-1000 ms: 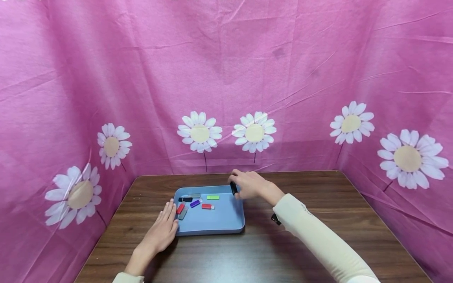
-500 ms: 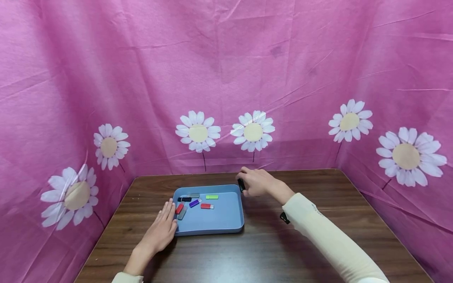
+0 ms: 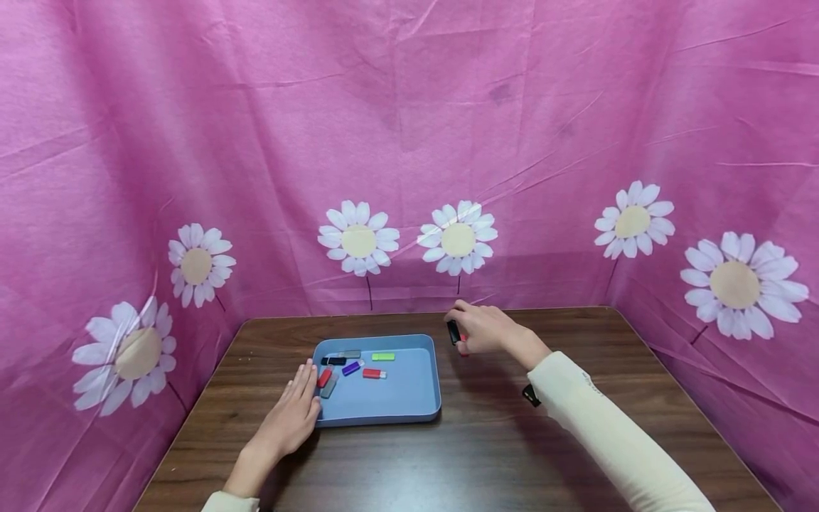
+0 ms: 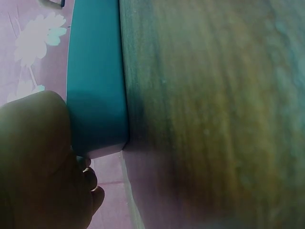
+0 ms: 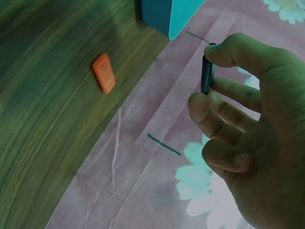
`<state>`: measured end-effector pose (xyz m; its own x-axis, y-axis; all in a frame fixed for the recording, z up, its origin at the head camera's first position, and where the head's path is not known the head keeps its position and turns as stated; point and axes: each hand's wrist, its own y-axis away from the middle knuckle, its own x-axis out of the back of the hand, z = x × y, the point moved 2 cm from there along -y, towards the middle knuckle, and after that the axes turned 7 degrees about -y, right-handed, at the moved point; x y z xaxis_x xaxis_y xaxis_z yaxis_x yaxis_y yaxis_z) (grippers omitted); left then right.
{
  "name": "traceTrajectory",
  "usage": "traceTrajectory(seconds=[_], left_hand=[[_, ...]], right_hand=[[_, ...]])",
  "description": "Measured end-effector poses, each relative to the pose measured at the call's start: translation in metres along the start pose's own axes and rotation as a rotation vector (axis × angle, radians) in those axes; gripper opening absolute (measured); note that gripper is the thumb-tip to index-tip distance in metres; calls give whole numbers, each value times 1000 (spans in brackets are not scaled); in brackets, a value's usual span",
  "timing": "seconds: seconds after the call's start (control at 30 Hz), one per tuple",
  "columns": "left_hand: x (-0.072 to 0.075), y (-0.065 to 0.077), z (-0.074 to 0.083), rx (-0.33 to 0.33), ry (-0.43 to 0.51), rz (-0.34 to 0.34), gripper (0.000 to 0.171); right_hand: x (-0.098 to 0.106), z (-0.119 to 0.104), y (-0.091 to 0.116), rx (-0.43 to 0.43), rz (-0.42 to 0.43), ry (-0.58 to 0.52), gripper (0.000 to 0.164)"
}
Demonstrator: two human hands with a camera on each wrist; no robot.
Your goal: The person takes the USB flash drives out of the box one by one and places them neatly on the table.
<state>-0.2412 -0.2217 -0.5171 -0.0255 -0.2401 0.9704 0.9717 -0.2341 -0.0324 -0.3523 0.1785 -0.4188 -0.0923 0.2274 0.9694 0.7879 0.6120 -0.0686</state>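
My right hand (image 3: 489, 331) is over the table just right of the blue tray (image 3: 406, 390). Between its thumb and fingertips it pinches a black USB flash drive (image 5: 207, 74). Under that hand, a red flash drive (image 5: 104, 74) lies on the wood, partly hidden in the head view. Straight fingers of my left hand (image 3: 291, 412) rest along the tray's left wall. Inside the tray are several flash drives, among them a lime green one (image 3: 383, 357), a purple one (image 3: 352, 368), a black one (image 3: 333, 361) and a red one (image 3: 374, 373).
The brown wooden table (image 3: 384, 469) reaches back to a pink cloth (image 3: 409, 142) with daisies, which also hangs at both sides. A small black device (image 3: 531, 395) sits at the right wrist.
My right hand has moved right with the black flash drive, from above the tray's right rim to over the table. A red flash drive now shows beneath it. The left hand stays put.
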Motion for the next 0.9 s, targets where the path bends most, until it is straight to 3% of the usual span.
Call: traceTrajectory(seconds=[0.33, 0.9], left_hand=[[-3, 0, -1, -6, 8, 43, 65], [-5, -2, -4, 2, 5, 3, 65]], right_hand=[[-1, 16, 10, -78, -15, -10, 56], [-16, 51, 20, -158, -15, -44, 55]])
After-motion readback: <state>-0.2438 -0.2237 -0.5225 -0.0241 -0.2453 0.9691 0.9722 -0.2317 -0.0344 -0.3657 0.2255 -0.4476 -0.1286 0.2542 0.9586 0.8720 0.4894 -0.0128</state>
